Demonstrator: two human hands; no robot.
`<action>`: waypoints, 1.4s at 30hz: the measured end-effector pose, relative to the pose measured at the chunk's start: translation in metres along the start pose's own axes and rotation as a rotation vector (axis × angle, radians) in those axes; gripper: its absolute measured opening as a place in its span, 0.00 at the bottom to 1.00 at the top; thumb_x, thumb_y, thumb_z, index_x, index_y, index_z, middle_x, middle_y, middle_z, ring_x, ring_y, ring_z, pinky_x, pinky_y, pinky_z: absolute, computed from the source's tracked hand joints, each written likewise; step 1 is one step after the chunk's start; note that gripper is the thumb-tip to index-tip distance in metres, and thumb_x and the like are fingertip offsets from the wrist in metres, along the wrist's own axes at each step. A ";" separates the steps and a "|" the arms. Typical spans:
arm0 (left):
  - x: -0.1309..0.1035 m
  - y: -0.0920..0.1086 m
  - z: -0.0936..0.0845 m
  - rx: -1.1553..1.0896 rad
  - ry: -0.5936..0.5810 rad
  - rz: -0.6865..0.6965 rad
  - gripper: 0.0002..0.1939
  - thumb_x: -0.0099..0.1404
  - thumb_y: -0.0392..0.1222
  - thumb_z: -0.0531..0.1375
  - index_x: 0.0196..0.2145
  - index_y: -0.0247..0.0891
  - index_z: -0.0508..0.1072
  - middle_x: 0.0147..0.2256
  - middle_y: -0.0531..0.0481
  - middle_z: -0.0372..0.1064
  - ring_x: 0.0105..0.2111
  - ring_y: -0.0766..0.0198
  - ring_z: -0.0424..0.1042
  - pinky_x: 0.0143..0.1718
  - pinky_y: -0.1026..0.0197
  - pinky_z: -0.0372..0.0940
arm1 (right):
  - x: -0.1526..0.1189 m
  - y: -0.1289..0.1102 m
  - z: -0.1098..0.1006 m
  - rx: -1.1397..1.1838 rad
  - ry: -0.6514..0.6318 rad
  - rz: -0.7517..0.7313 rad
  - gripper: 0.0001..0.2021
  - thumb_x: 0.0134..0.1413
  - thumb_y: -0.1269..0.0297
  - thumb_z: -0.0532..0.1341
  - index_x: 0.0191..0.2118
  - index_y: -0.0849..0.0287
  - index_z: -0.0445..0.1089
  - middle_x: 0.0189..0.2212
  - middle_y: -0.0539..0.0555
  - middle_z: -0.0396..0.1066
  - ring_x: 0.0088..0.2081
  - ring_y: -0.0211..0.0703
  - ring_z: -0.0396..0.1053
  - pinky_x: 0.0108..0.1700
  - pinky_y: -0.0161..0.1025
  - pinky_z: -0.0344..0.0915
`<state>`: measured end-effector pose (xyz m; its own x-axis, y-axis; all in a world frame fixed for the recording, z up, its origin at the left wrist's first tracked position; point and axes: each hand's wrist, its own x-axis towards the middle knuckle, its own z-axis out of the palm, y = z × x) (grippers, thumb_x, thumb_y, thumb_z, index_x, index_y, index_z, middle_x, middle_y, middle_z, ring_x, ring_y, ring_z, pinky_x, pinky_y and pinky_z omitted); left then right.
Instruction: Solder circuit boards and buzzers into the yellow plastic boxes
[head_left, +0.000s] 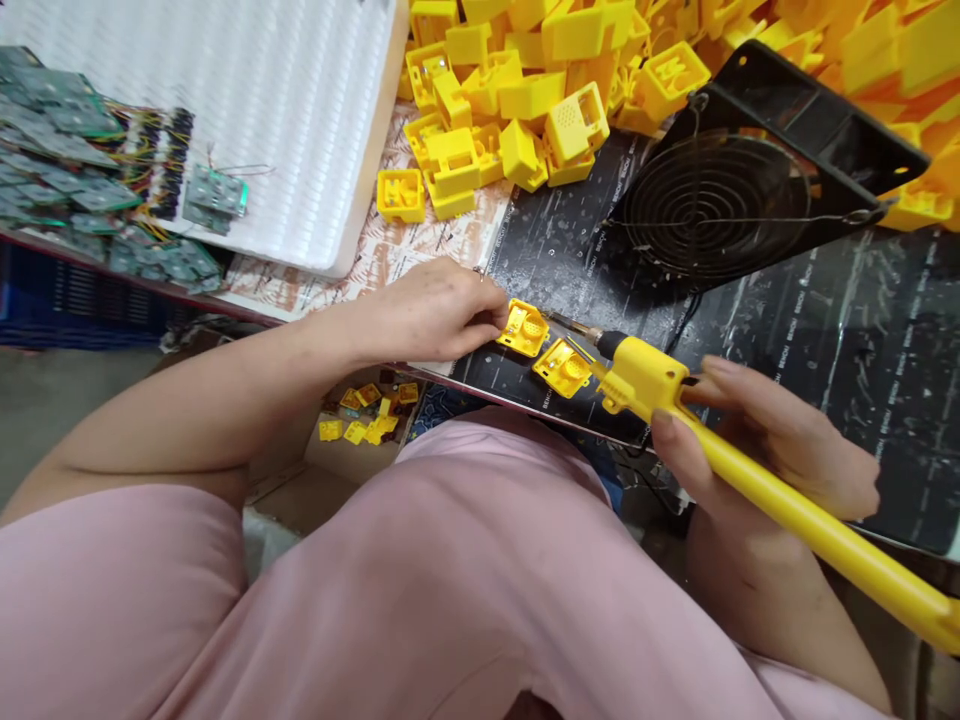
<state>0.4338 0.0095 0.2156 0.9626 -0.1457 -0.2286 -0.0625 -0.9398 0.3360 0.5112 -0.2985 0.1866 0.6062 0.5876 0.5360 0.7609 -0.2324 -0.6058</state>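
My right hand (765,440) is wrapped round the handle of a yellow soldering gun (651,376). The iron's metal tip points left and reaches the upper edge of a small open yellow plastic housing (525,328). My left hand (457,312) is closed, with thumb and fingertips pinched at the left edge of that housing. A second yellow housing (562,368) lies just to its right, open side up, below the iron's tip. Whether a small part sits between my left fingertips is hidden.
A black fan (709,200) with a wire guard stands on the black bench mat (840,330). Behind it is a large heap of yellow housings (525,100). Green circuit boards (67,160) with wires lie on a white foam sheet (292,110). Below the bench, a carton (300,485) holds yellow pieces.
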 end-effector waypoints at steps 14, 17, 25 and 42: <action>-0.005 -0.005 0.019 -0.066 0.239 0.009 0.14 0.70 0.42 0.54 0.41 0.37 0.80 0.36 0.46 0.78 0.40 0.57 0.77 0.49 0.55 0.68 | -0.007 -0.006 0.015 -0.035 0.190 0.002 0.28 0.55 0.66 0.73 0.61 0.48 0.73 0.43 0.51 0.82 0.29 0.42 0.78 0.23 0.37 0.71; -0.007 -0.003 0.017 -0.081 0.243 -0.046 0.14 0.70 0.43 0.56 0.42 0.37 0.80 0.36 0.47 0.79 0.38 0.60 0.77 0.45 0.59 0.67 | -0.007 -0.005 0.016 -0.056 0.197 -0.009 0.26 0.55 0.67 0.73 0.59 0.47 0.74 0.41 0.50 0.82 0.29 0.41 0.78 0.23 0.37 0.69; 0.005 0.004 0.030 0.053 0.328 -0.093 0.16 0.68 0.43 0.53 0.40 0.36 0.79 0.34 0.46 0.78 0.34 0.58 0.76 0.38 0.58 0.65 | 0.001 -0.013 0.035 0.074 0.213 -0.149 0.14 0.53 0.72 0.73 0.44 0.53 0.75 0.32 0.49 0.80 0.27 0.41 0.77 0.25 0.36 0.74; 0.012 0.014 0.021 0.282 0.221 -0.088 0.20 0.69 0.42 0.49 0.39 0.32 0.80 0.32 0.39 0.77 0.34 0.50 0.77 0.35 0.53 0.65 | 0.018 -0.023 0.012 -0.074 -0.090 -0.257 0.09 0.58 0.72 0.70 0.40 0.56 0.72 0.33 0.51 0.79 0.31 0.38 0.77 0.35 0.35 0.77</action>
<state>0.4393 -0.0120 0.1984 0.9993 -0.0192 -0.0325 -0.0175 -0.9985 0.0517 0.5021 -0.2728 0.2031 0.3709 0.7004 0.6098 0.9038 -0.1213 -0.4103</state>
